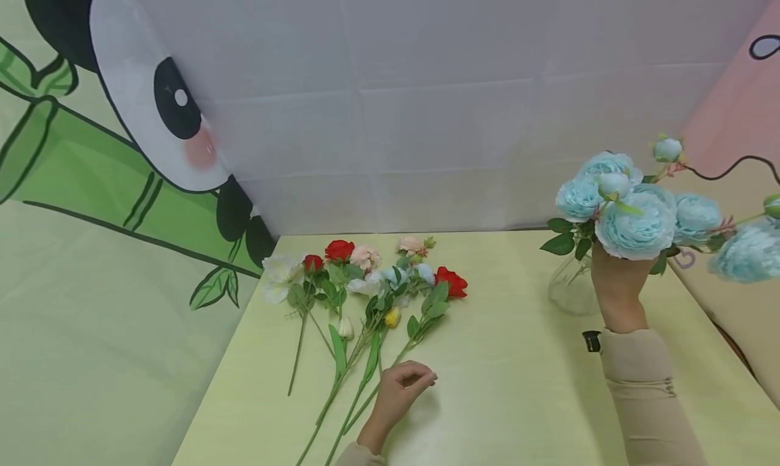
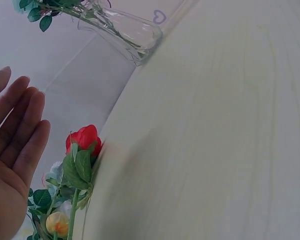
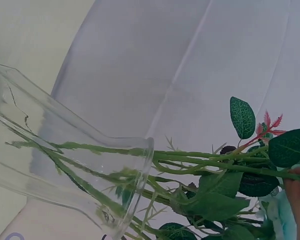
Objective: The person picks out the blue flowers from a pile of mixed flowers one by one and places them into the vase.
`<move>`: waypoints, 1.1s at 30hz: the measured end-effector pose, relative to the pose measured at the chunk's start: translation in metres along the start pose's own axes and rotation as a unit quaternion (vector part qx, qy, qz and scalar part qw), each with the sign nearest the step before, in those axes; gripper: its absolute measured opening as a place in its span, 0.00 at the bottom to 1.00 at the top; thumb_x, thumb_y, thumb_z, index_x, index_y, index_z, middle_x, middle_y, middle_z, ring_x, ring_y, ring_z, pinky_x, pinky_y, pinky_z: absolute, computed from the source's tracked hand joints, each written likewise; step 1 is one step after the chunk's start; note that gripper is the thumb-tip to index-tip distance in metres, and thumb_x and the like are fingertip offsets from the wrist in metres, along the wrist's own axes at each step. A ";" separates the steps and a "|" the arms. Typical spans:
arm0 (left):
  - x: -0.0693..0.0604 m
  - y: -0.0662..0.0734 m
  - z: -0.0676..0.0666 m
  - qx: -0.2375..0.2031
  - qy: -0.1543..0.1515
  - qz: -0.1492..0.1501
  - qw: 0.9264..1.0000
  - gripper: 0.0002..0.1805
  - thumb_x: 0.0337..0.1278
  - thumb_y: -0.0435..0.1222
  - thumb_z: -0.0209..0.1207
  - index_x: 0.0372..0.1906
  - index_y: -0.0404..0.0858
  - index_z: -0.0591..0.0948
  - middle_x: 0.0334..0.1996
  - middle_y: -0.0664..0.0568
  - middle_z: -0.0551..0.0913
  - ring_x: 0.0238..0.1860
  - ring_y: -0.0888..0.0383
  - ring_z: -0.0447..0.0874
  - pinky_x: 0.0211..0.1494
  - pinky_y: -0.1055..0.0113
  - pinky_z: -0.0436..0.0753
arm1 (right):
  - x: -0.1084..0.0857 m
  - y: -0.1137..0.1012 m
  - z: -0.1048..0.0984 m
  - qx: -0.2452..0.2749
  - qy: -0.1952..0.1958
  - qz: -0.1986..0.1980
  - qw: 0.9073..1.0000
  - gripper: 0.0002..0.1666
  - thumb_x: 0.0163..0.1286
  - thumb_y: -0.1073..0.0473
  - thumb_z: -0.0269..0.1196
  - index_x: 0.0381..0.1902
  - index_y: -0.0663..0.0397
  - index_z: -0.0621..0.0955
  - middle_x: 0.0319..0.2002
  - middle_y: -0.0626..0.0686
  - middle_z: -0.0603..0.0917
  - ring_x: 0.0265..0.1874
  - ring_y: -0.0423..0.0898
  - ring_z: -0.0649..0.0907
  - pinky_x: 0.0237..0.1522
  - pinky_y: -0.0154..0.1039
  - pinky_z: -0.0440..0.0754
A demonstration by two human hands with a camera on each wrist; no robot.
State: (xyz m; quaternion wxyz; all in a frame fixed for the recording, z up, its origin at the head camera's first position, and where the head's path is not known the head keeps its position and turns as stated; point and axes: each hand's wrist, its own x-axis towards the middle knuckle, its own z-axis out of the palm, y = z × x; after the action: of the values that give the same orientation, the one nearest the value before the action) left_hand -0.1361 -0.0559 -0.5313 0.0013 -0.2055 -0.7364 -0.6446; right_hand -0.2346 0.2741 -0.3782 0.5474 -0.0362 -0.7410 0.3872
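Light blue artificial peonies [image 1: 636, 222] stand in a clear glass vase [image 1: 569, 290] on the right side of the table, their green stems [image 3: 190, 160] passing down through its neck. My right hand [image 1: 618, 280] is up at the blooms, which hide most of its fingers; in the right wrist view, its fingertips [image 3: 297, 197] grip a stem under a bloom. My left hand [image 1: 399, 395] hovers above the near part of the table, holding nothing, its fingers loosely bent. Just beyond it lie loose flower stems, with a red rose [image 1: 451, 283] and a yellow tulip [image 1: 393, 317] among them.
At the left of the table [image 1: 500, 385] more flowers lie: a white bloom [image 1: 280, 276], a red rose [image 1: 339, 250] and a pink bloom [image 1: 365, 257]. A small black object [image 1: 591, 341] shows beside the right sleeve. A printed cloth [image 1: 426, 114] hangs behind.
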 end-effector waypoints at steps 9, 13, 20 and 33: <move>0.000 0.000 0.000 -0.004 0.000 -0.035 0.999 0.08 0.55 0.32 0.60 0.30 0.28 0.82 0.30 0.34 0.82 0.31 0.69 0.81 0.38 0.70 0.83 | -0.016 0.012 -0.001 -0.041 -0.044 0.024 0.998 0.19 0.65 0.64 0.57 0.50 0.68 0.68 0.47 0.62 0.75 0.52 0.51 0.73 0.55 0.47 0.70; -0.001 -0.001 0.000 -0.007 -0.004 -0.037 0.999 0.09 0.55 0.32 0.59 0.30 0.27 0.82 0.30 0.33 0.82 0.31 0.67 0.81 0.38 0.70 0.83 | -0.021 0.014 -0.002 -0.078 -0.043 -0.010 0.996 0.22 0.65 0.61 0.57 0.54 0.62 0.66 0.52 0.64 0.72 0.58 0.55 0.70 0.59 0.53 0.68; -0.001 -0.003 -0.001 -0.012 -0.002 -0.046 0.999 0.09 0.56 0.32 0.59 0.31 0.27 0.82 0.30 0.33 0.82 0.31 0.66 0.82 0.38 0.70 0.83 | -0.023 0.014 -0.001 -0.045 -0.026 0.022 0.998 0.22 0.65 0.61 0.57 0.54 0.63 0.66 0.53 0.63 0.72 0.58 0.52 0.70 0.61 0.48 0.67; -0.004 -0.003 0.000 -0.015 0.007 -0.057 0.998 0.09 0.56 0.32 0.59 0.31 0.27 0.82 0.30 0.33 0.82 0.31 0.65 0.82 0.38 0.70 0.83 | -0.047 0.006 -0.012 -0.073 -0.047 0.065 0.994 0.13 0.57 0.68 0.61 0.36 0.75 0.74 0.31 0.67 0.80 0.32 0.28 0.73 0.34 0.45 0.74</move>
State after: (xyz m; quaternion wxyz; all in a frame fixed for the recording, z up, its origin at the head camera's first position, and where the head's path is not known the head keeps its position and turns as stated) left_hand -0.1330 -0.0574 -0.5352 -0.0329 -0.1587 -0.7372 -0.6560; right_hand -0.2084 0.2620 -0.4176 0.4815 -0.1059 -0.7883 0.3681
